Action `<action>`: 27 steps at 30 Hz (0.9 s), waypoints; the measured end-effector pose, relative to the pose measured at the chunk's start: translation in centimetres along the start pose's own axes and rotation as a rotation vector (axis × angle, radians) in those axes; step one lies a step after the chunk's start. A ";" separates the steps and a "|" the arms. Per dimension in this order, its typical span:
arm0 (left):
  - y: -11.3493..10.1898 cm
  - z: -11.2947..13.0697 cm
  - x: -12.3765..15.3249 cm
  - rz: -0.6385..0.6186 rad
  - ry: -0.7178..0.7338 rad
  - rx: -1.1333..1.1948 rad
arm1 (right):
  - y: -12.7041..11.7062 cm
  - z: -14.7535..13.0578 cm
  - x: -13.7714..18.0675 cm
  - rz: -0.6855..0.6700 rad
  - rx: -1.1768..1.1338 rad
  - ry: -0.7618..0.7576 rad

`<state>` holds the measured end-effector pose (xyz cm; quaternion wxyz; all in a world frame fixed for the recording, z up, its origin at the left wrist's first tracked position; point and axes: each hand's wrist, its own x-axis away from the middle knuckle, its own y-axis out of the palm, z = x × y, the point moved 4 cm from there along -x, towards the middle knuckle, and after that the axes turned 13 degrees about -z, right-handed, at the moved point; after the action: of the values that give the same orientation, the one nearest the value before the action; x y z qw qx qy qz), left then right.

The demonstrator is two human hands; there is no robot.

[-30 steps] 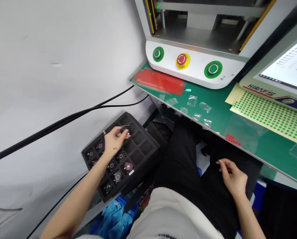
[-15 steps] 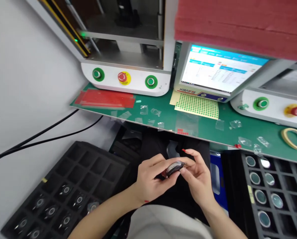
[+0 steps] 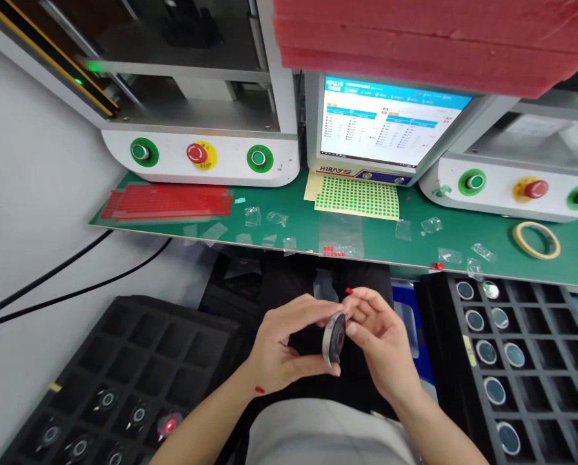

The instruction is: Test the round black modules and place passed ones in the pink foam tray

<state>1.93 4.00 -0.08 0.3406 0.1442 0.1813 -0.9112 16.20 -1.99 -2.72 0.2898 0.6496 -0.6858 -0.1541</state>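
A small round disc-shaped part [image 3: 334, 338] with a metal rim and dark face is held on edge between both hands over my lap. My left hand [image 3: 281, 349] grips it with thumb below and fingers curled over the top. My right hand [image 3: 378, 339] pinches its right side with the fingertips. At lower left a black foam tray [image 3: 138, 361] holds several similar round parts in its near cells. At lower right a second black tray [image 3: 540, 361] holds several round lens-like discs.
A green bench [image 3: 390, 242] runs across, carrying red sticker sheets [image 3: 167, 201], a green dot sticker sheet [image 3: 356, 197], scraps of clear film and a tape roll [image 3: 535, 239]. Behind stand two press machines with green and red buttons and a lit monitor [image 3: 385, 126]. Black cables trail at left.
My left hand lifted a round part from the left tray and brought it to my lap. My right hand joined it. The part has turned from lying flat to standing on edge.
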 end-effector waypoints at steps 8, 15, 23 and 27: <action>0.6 1.8 1.1 0.046 -0.060 -0.270 | 1.1 -1.8 1.9 -0.147 0.143 0.077; 0.5 3.0 0.2 -0.015 -0.044 -0.377 | 1.4 -1.7 2.7 -0.230 0.109 0.196; 0.8 3.3 0.0 -0.051 -0.042 -0.389 | 1.3 -1.9 3.0 -0.198 0.071 0.194; 0.8 3.3 -0.1 -0.054 -0.071 -0.392 | 1.5 -2.2 2.9 -0.207 0.054 0.179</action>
<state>2.05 2.05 2.73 0.3437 0.0382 0.3469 -0.8718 16.29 -4.27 0.45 0.3148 0.7358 -0.5902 -0.1059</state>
